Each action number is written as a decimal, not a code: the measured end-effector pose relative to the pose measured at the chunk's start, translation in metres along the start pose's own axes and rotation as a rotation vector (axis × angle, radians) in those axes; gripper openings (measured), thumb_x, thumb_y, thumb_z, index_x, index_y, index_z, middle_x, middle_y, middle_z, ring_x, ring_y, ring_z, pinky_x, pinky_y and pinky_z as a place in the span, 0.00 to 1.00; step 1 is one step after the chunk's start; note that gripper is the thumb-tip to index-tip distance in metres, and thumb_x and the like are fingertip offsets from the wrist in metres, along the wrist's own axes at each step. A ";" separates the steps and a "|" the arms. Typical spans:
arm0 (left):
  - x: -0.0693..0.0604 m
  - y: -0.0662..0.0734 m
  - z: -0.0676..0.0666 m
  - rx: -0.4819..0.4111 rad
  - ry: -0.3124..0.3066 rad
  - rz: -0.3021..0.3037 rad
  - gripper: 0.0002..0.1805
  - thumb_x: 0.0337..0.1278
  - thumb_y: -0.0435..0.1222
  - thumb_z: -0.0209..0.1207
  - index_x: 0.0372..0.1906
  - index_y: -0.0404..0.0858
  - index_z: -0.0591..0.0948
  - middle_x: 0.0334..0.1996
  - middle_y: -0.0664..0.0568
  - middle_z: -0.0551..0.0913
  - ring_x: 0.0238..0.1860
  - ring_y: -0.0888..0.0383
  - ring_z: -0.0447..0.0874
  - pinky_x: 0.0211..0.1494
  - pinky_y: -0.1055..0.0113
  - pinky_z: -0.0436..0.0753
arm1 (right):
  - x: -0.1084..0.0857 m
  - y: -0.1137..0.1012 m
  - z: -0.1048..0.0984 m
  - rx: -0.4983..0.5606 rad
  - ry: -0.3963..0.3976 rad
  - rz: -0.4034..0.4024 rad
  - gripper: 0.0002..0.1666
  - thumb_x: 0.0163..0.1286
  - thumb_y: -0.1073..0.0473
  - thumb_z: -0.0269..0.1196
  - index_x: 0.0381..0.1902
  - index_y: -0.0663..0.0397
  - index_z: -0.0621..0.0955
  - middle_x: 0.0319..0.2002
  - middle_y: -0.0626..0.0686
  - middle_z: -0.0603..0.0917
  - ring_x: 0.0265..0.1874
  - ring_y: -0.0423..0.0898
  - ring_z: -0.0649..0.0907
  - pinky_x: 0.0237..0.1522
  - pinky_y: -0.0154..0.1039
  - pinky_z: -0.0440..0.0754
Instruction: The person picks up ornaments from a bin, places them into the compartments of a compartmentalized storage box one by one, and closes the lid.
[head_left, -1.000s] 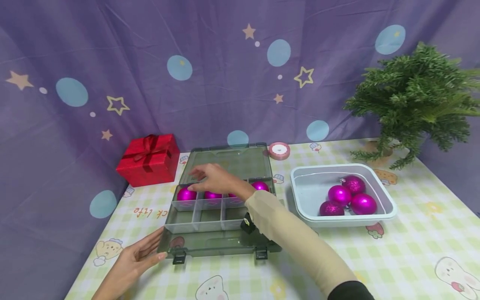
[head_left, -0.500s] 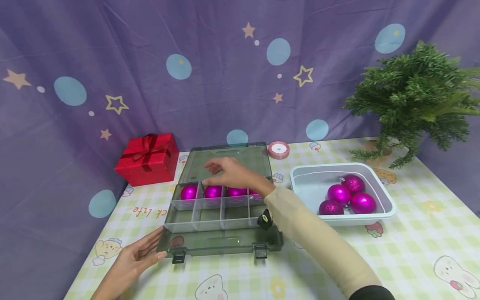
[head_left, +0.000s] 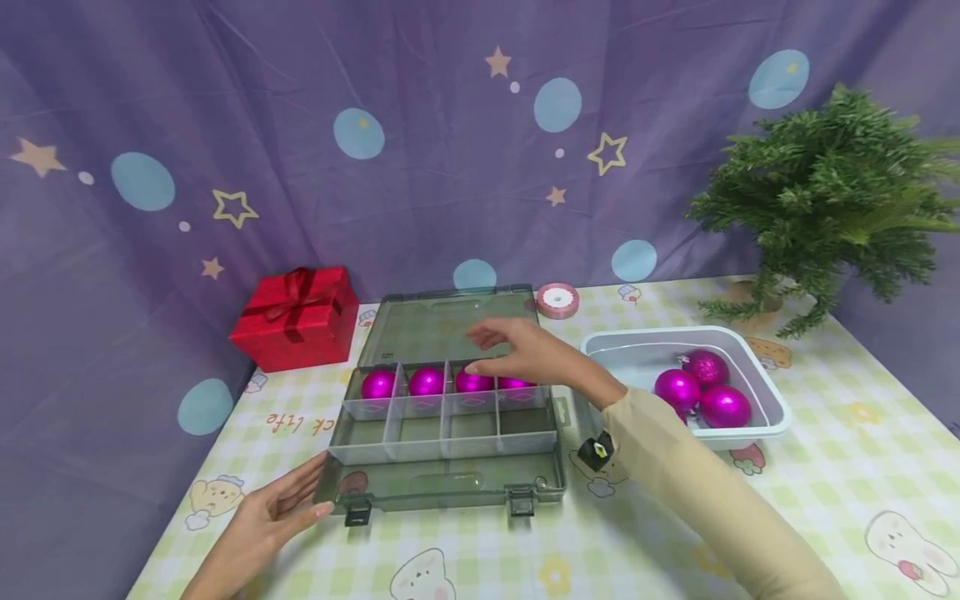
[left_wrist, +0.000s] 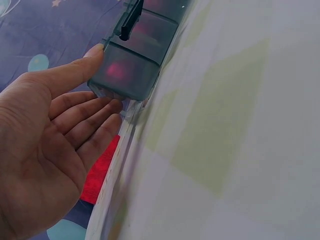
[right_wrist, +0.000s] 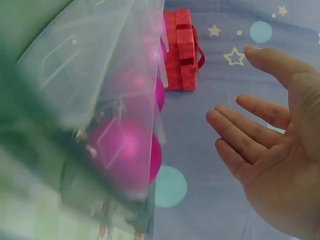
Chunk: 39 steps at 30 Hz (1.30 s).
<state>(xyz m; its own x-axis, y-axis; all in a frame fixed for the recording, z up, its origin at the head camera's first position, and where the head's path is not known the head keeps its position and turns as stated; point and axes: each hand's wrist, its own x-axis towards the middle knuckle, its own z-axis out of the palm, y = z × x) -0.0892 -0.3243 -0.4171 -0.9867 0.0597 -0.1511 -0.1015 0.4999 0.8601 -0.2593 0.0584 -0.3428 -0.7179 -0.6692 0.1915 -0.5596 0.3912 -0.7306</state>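
Observation:
In the head view, a grey see-through divider box (head_left: 442,479) lies on the table with its lid (head_left: 420,329) folded back. Shiny magenta Christmas baubles (head_left: 378,384) sit one to a compartment along its back row; bare plastic shows in the row in front. My left hand (head_left: 266,525) rests at the box's front left corner, thumb on the front edge and fingers along the side, fairly straight. Above the right part of the back row hovers my right hand (head_left: 528,350), its fingers loose and spread with nothing in them, as the right wrist view also shows.
A pale tub (head_left: 780,408) with several magenta baubles (head_left: 725,407) stands to the right, partly behind my right forearm. A red gift box (head_left: 300,321) is at the back left, a pink ribbon spool (head_left: 558,300) behind the lid, and a small artificial tree (head_left: 825,192) at the back right.
My right hand has moved rightwards along the back row, from the leftmost bauble to over the right ones, uncovering the left baubles. My left hand stays at the box corner.

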 end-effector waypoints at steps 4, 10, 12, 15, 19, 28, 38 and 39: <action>0.000 0.000 0.000 0.000 -0.003 -0.005 0.41 0.67 0.42 0.69 0.78 0.31 0.65 0.74 0.38 0.67 0.73 0.44 0.63 0.60 0.79 0.75 | -0.017 0.006 -0.008 -0.003 0.024 0.027 0.32 0.70 0.51 0.72 0.67 0.59 0.79 0.61 0.54 0.83 0.60 0.51 0.81 0.65 0.53 0.78; 0.000 -0.001 -0.001 0.003 -0.002 -0.002 0.42 0.67 0.42 0.69 0.78 0.31 0.65 0.74 0.38 0.67 0.73 0.44 0.63 0.60 0.79 0.75 | -0.038 0.012 -0.021 -0.016 0.087 0.008 0.34 0.68 0.53 0.74 0.66 0.61 0.79 0.61 0.56 0.83 0.59 0.53 0.82 0.65 0.55 0.79; 0.000 -0.001 -0.001 0.003 -0.003 -0.001 0.42 0.67 0.42 0.69 0.78 0.31 0.65 0.74 0.38 0.67 0.73 0.44 0.63 0.60 0.80 0.75 | -0.046 0.015 -0.025 -0.018 0.110 0.005 0.33 0.67 0.54 0.74 0.66 0.61 0.79 0.60 0.57 0.84 0.59 0.54 0.82 0.64 0.55 0.79; 0.000 -0.001 0.000 0.004 -0.004 0.001 0.42 0.67 0.42 0.69 0.78 0.31 0.65 0.74 0.38 0.67 0.73 0.44 0.63 0.60 0.80 0.75 | -0.059 0.019 -0.032 -0.018 0.134 0.009 0.32 0.67 0.54 0.74 0.66 0.60 0.80 0.60 0.55 0.84 0.58 0.53 0.83 0.63 0.54 0.80; -0.001 -0.001 0.000 0.005 -0.003 0.004 0.41 0.67 0.42 0.69 0.78 0.30 0.65 0.74 0.38 0.67 0.73 0.44 0.63 0.61 0.79 0.75 | -0.077 0.027 -0.040 -0.032 0.166 0.025 0.29 0.68 0.54 0.74 0.63 0.59 0.82 0.57 0.54 0.85 0.57 0.53 0.83 0.62 0.55 0.81; 0.000 0.001 0.000 0.019 -0.001 0.001 0.42 0.67 0.43 0.69 0.78 0.31 0.65 0.74 0.38 0.67 0.73 0.43 0.64 0.60 0.80 0.75 | -0.112 0.040 -0.057 -0.055 0.207 0.107 0.28 0.69 0.54 0.73 0.63 0.60 0.81 0.57 0.58 0.85 0.58 0.56 0.83 0.62 0.62 0.79; 0.001 0.001 0.000 0.016 -0.007 -0.006 0.42 0.67 0.45 0.69 0.78 0.31 0.65 0.75 0.39 0.67 0.73 0.44 0.64 0.61 0.80 0.75 | -0.144 0.056 -0.070 -0.070 0.234 0.210 0.30 0.72 0.51 0.71 0.65 0.61 0.80 0.59 0.61 0.83 0.61 0.58 0.81 0.59 0.62 0.80; 0.001 0.001 -0.001 0.016 -0.008 -0.008 0.43 0.67 0.45 0.69 0.78 0.32 0.65 0.75 0.39 0.67 0.73 0.44 0.64 0.61 0.80 0.75 | -0.147 0.058 -0.072 -0.077 0.241 0.219 0.30 0.72 0.51 0.71 0.65 0.60 0.80 0.59 0.61 0.83 0.60 0.58 0.81 0.58 0.61 0.81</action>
<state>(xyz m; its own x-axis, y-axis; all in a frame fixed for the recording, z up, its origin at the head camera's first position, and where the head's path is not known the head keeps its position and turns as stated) -0.0899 -0.3244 -0.4162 -0.9849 0.0626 -0.1616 -0.1071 0.5138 0.8512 -0.2158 0.2248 -0.3662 -0.8966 -0.3993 0.1916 -0.4045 0.5621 -0.7214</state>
